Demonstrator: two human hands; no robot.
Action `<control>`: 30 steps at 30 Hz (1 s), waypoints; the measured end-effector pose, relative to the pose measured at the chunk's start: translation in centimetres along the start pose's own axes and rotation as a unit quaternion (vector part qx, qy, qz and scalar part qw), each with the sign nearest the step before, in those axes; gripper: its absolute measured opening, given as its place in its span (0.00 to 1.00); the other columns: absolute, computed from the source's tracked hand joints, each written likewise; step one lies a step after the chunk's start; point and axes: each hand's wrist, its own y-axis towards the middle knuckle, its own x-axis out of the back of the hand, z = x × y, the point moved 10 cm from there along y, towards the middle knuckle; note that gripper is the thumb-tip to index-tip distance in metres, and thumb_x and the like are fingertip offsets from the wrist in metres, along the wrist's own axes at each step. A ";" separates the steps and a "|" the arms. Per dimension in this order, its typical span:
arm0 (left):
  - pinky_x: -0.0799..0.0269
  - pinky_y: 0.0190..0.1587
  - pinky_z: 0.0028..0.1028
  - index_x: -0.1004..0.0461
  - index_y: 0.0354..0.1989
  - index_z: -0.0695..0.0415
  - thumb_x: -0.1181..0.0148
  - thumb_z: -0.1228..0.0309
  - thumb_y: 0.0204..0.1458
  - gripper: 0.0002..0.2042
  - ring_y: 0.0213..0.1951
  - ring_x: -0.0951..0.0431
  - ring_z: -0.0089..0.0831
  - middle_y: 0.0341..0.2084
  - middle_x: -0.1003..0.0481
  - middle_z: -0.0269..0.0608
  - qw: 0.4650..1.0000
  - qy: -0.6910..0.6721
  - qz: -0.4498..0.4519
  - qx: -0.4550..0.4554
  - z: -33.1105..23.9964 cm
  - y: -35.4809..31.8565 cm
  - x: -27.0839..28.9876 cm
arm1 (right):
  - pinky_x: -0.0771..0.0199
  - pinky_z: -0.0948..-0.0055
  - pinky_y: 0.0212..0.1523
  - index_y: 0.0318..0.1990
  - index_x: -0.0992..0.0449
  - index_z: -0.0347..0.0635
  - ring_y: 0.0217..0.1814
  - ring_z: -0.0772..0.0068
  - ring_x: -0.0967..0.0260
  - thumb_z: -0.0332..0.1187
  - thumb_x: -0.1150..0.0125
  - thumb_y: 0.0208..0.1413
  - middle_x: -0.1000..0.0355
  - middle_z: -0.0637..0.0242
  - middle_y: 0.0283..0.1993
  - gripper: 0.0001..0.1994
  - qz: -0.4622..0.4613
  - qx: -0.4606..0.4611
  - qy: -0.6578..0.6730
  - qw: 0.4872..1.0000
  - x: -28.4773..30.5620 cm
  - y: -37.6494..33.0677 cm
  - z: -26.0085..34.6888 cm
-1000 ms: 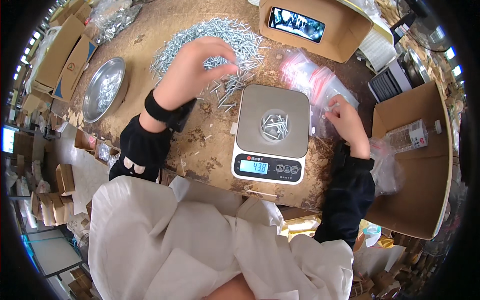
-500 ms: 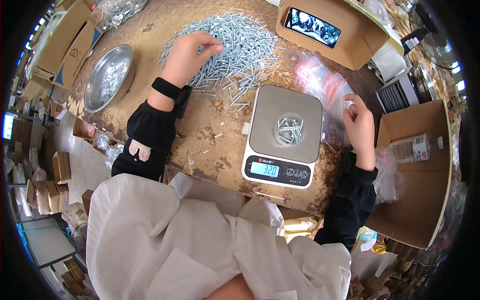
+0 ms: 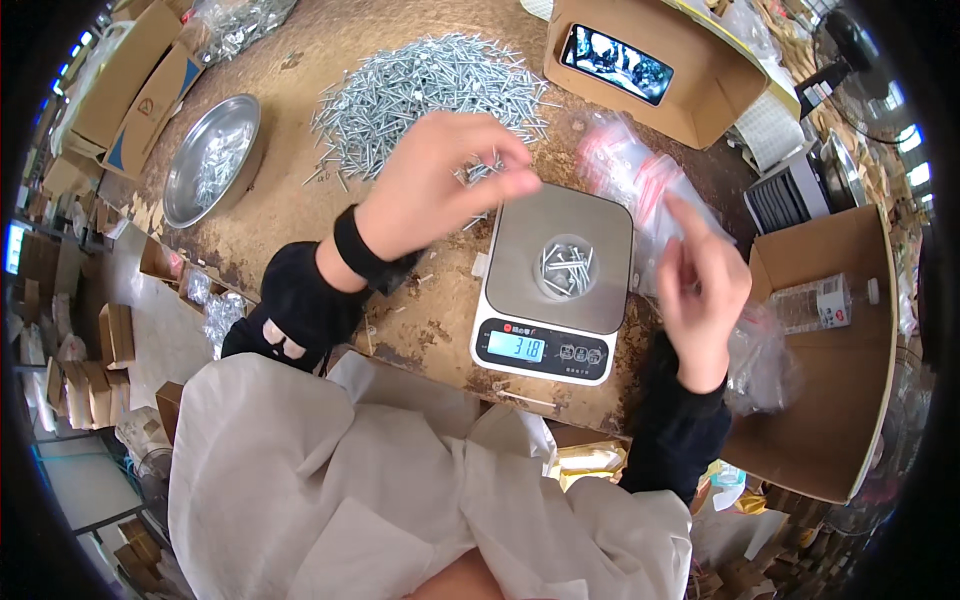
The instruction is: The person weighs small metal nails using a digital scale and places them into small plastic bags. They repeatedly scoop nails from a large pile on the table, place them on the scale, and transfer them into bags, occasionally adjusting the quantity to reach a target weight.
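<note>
My left hand (image 3: 445, 180) is between the screw pile (image 3: 430, 85) and the digital scale (image 3: 560, 210), its thumb and forefinger curled close together and slightly blurred. Whatever sits between those fingertips, if anything, is too small to make out. On the scale's steel plate stands a small clear round cup (image 3: 566, 268) with several silver screws in it, and the display is lit. My right hand (image 3: 705, 290) hovers right of the scale, thumb and forefinger apart, with nothing visible between them. Clear zip bags with red edges (image 3: 650, 180) lie just beyond it.
A metal bowl (image 3: 212, 160) with screws stands at the left. At the back right, a phone (image 3: 617, 64) leans inside a cardboard box (image 3: 700, 100). Another open carton (image 3: 820, 380) at the right holds a plastic bottle (image 3: 812, 305). A fan (image 3: 850, 70) stands far right.
My left hand has moved from over the screw pile toward me and right, close to the scale. My right hand has drawn back from the bags, its fingers now apart.
</note>
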 end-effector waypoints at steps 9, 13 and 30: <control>0.38 0.40 0.36 0.25 0.29 0.52 0.33 0.64 0.45 0.09 0.36 0.25 0.36 0.26 0.26 0.35 0.948 0.287 0.113 0.074 7.8 -2.6 -1.7 | 0.36 0.69 0.25 0.44 0.19 0.42 0.18 0.67 0.38 0.16 0.42 0.38 0.37 0.66 0.18 0.22 0.005 -0.034 -0.004 0.999 0.7 -0.2 -0.6; 0.39 0.42 0.36 0.26 0.27 0.51 0.34 0.65 0.45 0.07 0.36 0.25 0.36 0.25 0.27 0.34 0.935 0.318 0.129 0.086 7.6 -2.7 -3.2 | 0.37 0.71 0.24 0.43 0.19 0.42 0.18 0.69 0.40 0.16 0.42 0.39 0.39 0.66 0.17 0.20 0.002 -0.036 -0.001 0.999 0.4 -0.2 -0.8; 0.39 0.32 0.27 0.24 0.36 0.55 0.36 0.65 0.52 0.08 0.27 0.30 0.28 0.25 0.27 0.32 0.990 -0.130 0.044 -0.026 -4.1 -0.9 -5.0 | 0.39 0.69 0.23 0.49 0.19 0.45 0.18 0.69 0.42 0.18 0.39 0.35 0.42 0.69 0.18 0.27 -0.003 0.070 0.002 0.998 0.3 -0.3 2.2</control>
